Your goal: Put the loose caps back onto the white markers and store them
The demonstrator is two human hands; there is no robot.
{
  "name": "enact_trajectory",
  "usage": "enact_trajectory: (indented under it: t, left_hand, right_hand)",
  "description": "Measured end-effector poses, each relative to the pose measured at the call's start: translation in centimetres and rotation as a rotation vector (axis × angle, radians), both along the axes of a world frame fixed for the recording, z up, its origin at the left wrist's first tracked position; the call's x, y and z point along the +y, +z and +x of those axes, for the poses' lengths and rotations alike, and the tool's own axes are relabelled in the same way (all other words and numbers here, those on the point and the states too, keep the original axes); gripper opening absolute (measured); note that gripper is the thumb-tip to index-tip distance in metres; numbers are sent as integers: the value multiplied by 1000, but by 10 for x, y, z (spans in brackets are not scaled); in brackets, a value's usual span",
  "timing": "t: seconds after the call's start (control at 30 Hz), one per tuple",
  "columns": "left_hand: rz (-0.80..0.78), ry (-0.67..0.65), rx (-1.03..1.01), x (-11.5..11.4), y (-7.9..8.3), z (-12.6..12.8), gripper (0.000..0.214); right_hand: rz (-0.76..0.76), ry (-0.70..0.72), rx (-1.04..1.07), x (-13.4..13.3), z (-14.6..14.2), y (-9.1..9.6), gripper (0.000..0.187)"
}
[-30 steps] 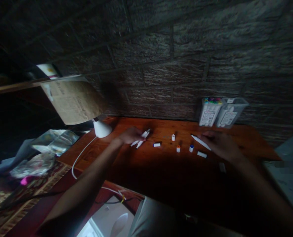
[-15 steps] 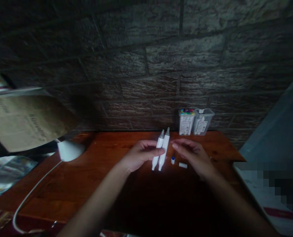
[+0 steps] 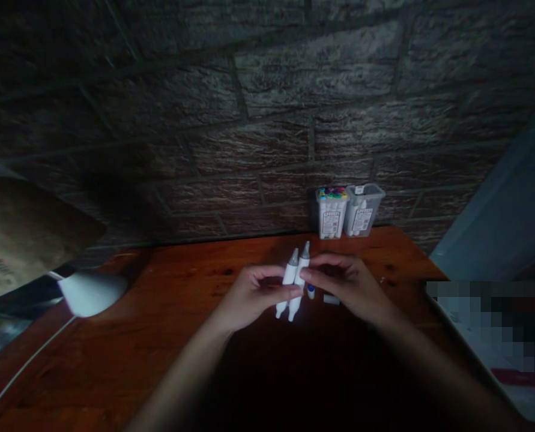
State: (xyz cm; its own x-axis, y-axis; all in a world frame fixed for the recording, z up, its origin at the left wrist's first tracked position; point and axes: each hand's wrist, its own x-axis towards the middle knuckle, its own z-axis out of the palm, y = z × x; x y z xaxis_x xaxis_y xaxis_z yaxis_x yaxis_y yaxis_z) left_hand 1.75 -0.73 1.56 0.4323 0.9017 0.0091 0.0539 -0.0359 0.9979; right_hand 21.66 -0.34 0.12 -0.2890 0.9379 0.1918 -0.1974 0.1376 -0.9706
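Note:
Two white markers [image 3: 289, 275] are held side by side, slanting, in my left hand [image 3: 251, 300], with its thumb across their lower barrels. Their grey tapered tips point up and away, with no caps on them. My right hand [image 3: 352, 285] pinches the right-hand marker [image 3: 304, 263] below its grey collar with thumb and fingers. On the table just beneath lie a small blue-ended white cap [image 3: 311, 290] and a plain white cap [image 3: 331, 299], partly hidden by my right hand.
Against the stone-patterned wall stand a clear box of markers with coloured ends [image 3: 332, 215] and a second clear box [image 3: 364, 211] with a few markers. A lamp base [image 3: 93, 294] with a white cord sits left on the wooden table [image 3: 168, 336].
My right hand has moved left and closed on the right-hand marker; before, it was apart from it. The view has shifted a little to the right.

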Motion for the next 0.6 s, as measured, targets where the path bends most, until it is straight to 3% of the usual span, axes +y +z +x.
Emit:
enact_trajectory:
  t: [0.13,0.3,0.6]
  left_hand:
    - [-1,3,-3,-2,-1,1,21]
    - [-115,-46,-103,-2,-7,-4,19]
    - [-98,-21,-234,-1,-11,-4,27]
  right_hand:
    - [8,21,15,-1,-2,-1,10]
    - [-8,-9,55,1,3,-4,12]
    - [-55,-67,172,7,17,-7,11]
